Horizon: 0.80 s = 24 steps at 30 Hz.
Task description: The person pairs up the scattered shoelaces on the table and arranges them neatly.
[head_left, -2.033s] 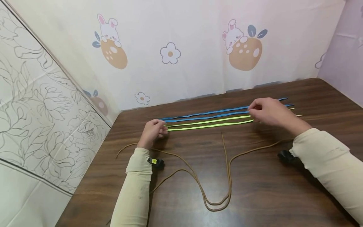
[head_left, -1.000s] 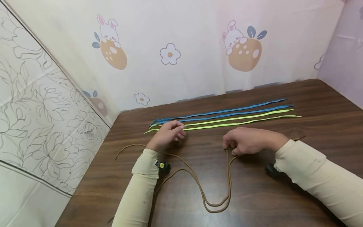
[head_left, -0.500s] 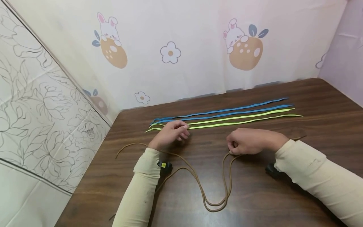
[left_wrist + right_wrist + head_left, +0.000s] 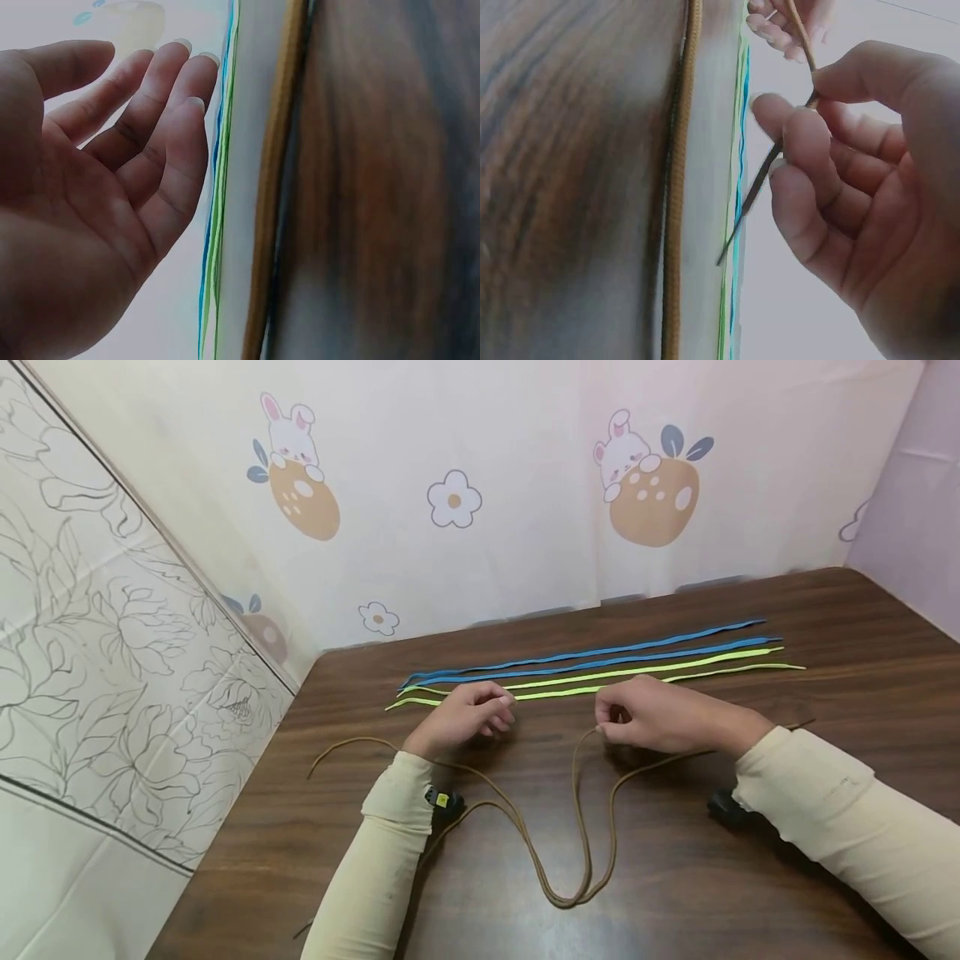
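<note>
The thin brown braided cord [image 4: 577, 789] bends across the dark wood-grain desk [image 4: 712, 893], its raised end pinched by the right hand [image 4: 656, 714], grip narrow; the left hand [image 4: 468, 714], grip relaxed and wide, is near flat neon-yellow laces [image 4: 555, 694].

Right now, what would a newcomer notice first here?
Probably the blue laces and yellow-green laces, lying side by side across the far part of the dark table. Then, nearer in, the brown laces, bending like a U; the right hand pinches one near its tip.
</note>
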Motion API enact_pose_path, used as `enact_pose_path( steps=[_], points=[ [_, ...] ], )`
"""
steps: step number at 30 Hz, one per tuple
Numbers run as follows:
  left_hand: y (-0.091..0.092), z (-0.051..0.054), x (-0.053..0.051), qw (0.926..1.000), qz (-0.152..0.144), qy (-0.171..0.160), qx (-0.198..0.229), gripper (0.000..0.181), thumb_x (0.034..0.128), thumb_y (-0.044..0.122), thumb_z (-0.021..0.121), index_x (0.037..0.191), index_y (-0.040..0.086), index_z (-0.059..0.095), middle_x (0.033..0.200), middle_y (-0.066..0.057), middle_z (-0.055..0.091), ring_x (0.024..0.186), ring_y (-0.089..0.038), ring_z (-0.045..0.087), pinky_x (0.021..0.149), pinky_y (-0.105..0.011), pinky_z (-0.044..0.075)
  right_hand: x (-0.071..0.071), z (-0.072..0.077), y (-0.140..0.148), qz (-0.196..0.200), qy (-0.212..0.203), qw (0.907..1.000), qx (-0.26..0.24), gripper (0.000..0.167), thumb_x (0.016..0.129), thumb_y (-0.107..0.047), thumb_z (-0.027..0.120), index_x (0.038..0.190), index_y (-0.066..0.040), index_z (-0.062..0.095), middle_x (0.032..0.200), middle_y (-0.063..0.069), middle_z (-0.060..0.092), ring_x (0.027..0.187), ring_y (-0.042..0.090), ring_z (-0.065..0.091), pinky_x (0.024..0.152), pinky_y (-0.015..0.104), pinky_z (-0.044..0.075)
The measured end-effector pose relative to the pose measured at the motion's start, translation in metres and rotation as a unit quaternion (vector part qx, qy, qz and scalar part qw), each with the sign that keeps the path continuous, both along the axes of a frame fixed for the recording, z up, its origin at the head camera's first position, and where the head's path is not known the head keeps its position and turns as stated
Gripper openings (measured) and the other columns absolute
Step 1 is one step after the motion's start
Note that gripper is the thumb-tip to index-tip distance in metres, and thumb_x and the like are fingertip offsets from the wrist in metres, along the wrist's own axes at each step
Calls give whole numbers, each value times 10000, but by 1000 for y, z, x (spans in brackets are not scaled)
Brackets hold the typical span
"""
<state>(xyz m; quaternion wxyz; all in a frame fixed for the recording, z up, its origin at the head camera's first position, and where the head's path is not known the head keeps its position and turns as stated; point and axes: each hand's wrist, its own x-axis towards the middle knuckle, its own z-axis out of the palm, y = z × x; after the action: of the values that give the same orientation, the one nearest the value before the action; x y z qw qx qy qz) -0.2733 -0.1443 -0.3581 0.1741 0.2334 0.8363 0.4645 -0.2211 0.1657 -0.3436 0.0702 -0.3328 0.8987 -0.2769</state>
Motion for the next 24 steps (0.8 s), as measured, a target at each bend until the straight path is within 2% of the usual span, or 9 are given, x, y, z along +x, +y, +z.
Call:
enact_pose_path(
  steps=[4,10,15,20,24],
  points=[
    [4,0,2,10000,-36,9,-61,339,1055,296,544,1217,17,648,984,-87,712,896,-216,699,766,-351,571,0,2,0,-131,171,9995,-236,157,975,-117,608,856,-216,581,755,-69,542,680,107,516,619,300,448],
    [7,2,4,9999,-129,-28,-52,346,1054,301,544,1224,15,640,989,-90,710,902,-208,702,761,-341,569,-1,4,1,-304,436,9982,-287,115,962,-124,638,869,-189,620,738,-85,550,665,101,512,617,295,446],
    [12,5,8,9987,-270,-270,347,384,1046,314,561,1232,-13,633,1002,-120,714,889,-218,687,727,-315,560,-1,7,0,-484,501,9964,-474,68,966,-166,674,903,-167,649,752,-86,576,682,106,529,637,303,459],
    [23,12,15,9971,-477,-301,516,374,1040,304,575,1230,-13,636,1021,-178,700,893,-244,681,723,-342,560,0,11,0,-455,283,9923,-1120,84,975,-194,683,907,-151,657,741,-46,613,655,123,564,604,292,476],
    [36,17,24,9942,-838,-277,614,326,1048,288,560,1219,28,657,1032,-165,688,906,-242,666,759,-375,566,2,14,-2,-392,10,9880,-1496,133,989,-228,668,915,-120,645,733,23,621,624,175,590,565,308,484]
  ],
)
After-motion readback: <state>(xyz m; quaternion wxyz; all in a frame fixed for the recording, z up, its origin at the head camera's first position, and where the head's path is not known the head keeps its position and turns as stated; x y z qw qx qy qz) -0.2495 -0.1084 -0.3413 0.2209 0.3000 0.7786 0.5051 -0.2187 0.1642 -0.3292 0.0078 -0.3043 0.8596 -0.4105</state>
